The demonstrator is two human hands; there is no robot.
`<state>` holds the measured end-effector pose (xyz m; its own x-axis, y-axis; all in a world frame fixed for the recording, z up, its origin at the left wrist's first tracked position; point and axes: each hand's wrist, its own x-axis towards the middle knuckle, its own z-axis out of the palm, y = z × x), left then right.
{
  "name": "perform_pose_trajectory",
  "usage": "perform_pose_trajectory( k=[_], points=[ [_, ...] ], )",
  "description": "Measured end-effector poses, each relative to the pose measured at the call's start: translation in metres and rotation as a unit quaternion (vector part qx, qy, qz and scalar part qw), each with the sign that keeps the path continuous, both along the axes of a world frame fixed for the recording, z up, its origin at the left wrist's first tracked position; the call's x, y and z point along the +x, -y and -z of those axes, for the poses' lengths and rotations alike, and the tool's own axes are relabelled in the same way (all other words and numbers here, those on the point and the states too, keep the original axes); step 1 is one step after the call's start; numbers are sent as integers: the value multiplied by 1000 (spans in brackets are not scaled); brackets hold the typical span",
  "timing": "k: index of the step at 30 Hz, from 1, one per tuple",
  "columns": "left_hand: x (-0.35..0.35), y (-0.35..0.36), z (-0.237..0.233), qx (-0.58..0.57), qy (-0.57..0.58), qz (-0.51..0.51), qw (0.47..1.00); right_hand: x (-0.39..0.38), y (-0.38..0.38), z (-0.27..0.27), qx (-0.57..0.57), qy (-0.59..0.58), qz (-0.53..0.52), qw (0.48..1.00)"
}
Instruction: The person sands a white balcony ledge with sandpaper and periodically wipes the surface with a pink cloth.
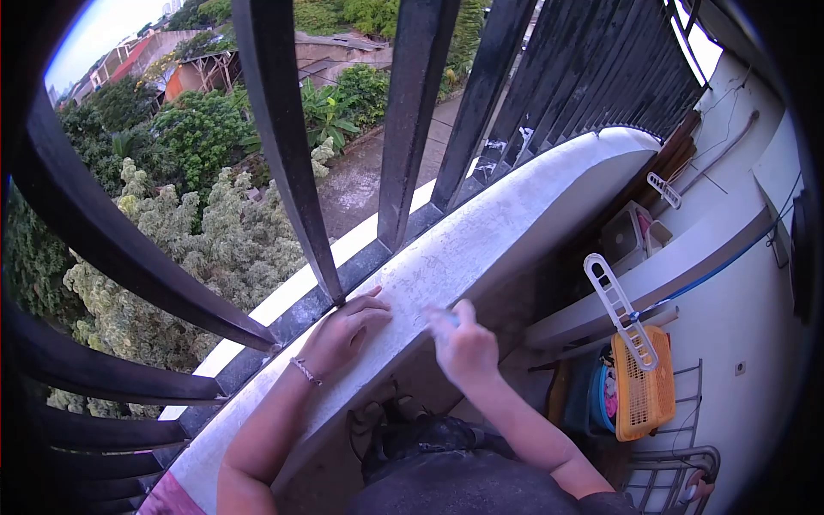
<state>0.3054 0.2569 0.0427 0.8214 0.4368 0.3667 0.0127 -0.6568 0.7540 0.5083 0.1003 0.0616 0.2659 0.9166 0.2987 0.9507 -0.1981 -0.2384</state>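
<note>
My left hand (348,330), with a bracelet at its wrist, rests on top of the white ledge (468,232). Its fingers are slightly bent and spread on the surface, close to the foot of a dark railing bar (287,146), and hold nothing. My right hand (466,348) is closed over the inner edge of the ledge. At its front is a small, pale bluish patch, smeared by motion; what it is cannot be made out. Scuffs and pale marks cover the ledge near both hands.
Dark bars line the ledge's outer side, with trees (206,240) and a paved strip (369,172) below. To the right hang white slotted plastic pieces (611,292) by a blue cord. An orange basket (657,395) and a metal rack (678,472) stand near the wall.
</note>
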Motion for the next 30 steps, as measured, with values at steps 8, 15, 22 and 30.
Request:
perform_pose_trajectory(
  k=[8,15,22,30],
  points=[
    [0,-1,0,-19,10,4,1000,-52,10,3,4,-35,-65,997],
    [-1,-1,-4,-27,-8,26,999,10,-11,0,-9,71,81,994],
    [-1,2,-10,-50,-76,-6,996,-17,5,4,24,43,-47,998],
    [-1,1,-11,-37,-89,-6,995,-30,6,8,17,121,2,993]
  ],
)
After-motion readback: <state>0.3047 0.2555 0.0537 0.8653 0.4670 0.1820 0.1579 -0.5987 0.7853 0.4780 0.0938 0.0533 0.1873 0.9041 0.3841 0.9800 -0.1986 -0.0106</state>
